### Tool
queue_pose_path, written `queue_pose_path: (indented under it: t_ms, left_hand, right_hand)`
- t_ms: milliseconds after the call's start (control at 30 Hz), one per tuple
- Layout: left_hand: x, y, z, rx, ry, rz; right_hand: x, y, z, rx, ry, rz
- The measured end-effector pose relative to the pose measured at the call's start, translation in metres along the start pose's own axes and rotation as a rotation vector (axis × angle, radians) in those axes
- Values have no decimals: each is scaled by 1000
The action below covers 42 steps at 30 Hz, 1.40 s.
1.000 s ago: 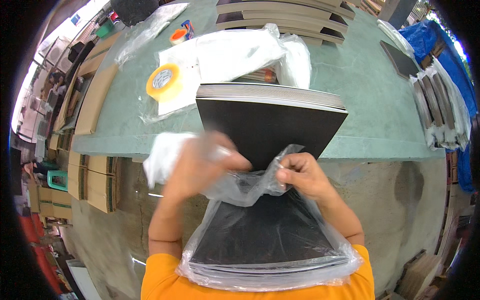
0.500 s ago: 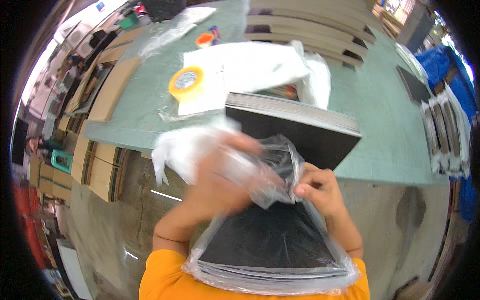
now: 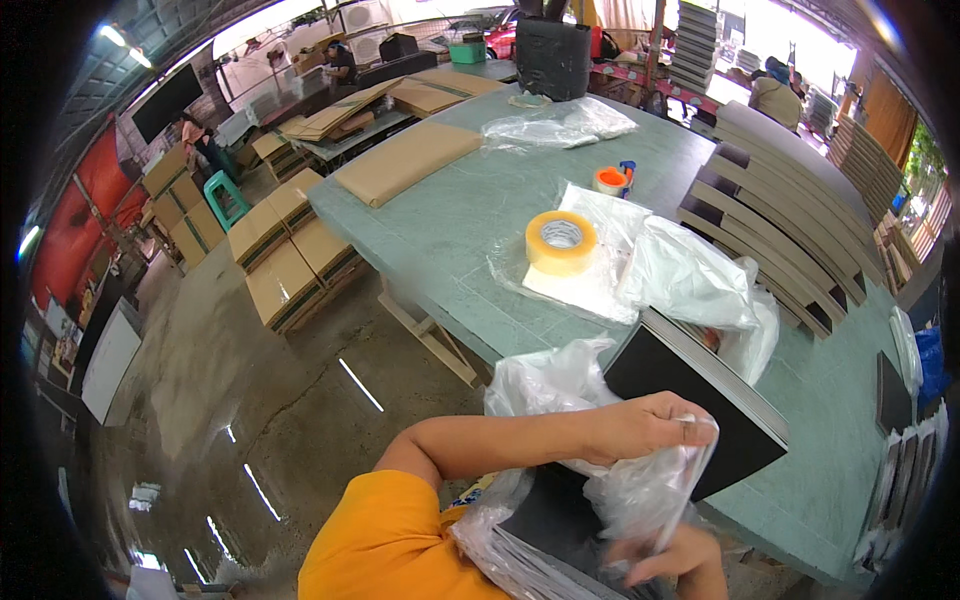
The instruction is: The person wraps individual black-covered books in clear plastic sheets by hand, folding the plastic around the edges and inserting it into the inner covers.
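A clear plastic bag surrounds a stack of black flat boards held against my body. My left hand is closed on the bag's mouth, its arm reaching across the front. Lower down, my right hand pinches the other end of the same edge, somewhat smeared by motion. The plastic stretches taut between both hands. Just beyond them, another black board stack with pale layered edges lies at the table's near edge. Loose white plastic bunches to the left of it.
The green table carries a large yellowish tape roll, an orange tape roll, white plastic bags and stacked grey boards. Bagged boards stand at the right. Cardboard packs sit left on the floor; people work farther off.
My view has swung left and up, showing more of the room. My left hand has come across to the bag's edge, and my right hand is lower, with plastic stretched between them.
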<state>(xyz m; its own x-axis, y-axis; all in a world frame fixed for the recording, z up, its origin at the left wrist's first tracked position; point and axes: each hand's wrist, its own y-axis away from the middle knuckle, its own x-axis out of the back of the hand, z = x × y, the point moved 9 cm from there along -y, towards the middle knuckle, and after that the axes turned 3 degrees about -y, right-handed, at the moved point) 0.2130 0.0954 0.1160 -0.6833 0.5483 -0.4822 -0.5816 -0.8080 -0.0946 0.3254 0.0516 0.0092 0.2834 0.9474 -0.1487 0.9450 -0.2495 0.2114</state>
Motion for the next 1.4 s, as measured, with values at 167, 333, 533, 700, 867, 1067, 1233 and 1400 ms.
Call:
queue_pose_path:
  t_ms: [167,333,533,700,867,1067,1233,1400]
  left_hand:
    - [-8,23,-20,135,-307,-387]
    - [-38,49,39,0,-142,-584]
    - [41,41,-42,219,-1900,-215]
    - [-59,56,-38,-327,-1693,-613]
    - [88,59,-68,325,-1975,-189]
    - [61,69,14,59,-1080,139]
    - [135,70,89,-116,-1636,932]
    - [81,41,69,-171,-1872,568]
  right_hand:
    - [42,41,-37,-79,159,194]
    - [29,38,12,-724,1300,-34]
    - [58,40,-20,-705,1553,241]
    - [48,27,-62,-53,1791,601]
    - [13,21,-35,-481,1427,-89]
    - [94,92,-133,73,990,1284]
    - [39,43,-121,279,1245,1101]
    - [65,70,-126,58,1455,1409]
